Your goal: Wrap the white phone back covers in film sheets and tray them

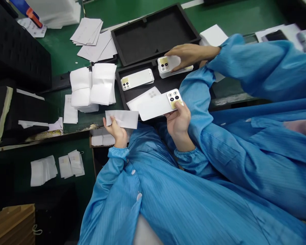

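Observation:
My left hand (115, 131) is closed on a white paper slip (123, 119), held by its lower left corner. In my right hand (178, 120) I grip a white phone back cover (156, 105) by its camera end, its lens holes facing up. Slip and cover nearly touch above the table edge. Just beyond lies a black tray (122, 97) with another white back cover (137, 79) and a white sheet (142, 97) in it. A co-worker's hand (191, 53) in a blue sleeve rests on a small stack of back covers (168, 68) at the tray's right end.
An empty black foam tray (153, 34) sits behind. Stacks of white pouches (91, 85) and loose paper sheets (91, 39) lie to the left on the green table (58, 47). Black foam blocks (15, 51) fill the far left. More white pouches (56, 166) lie on a lower shelf.

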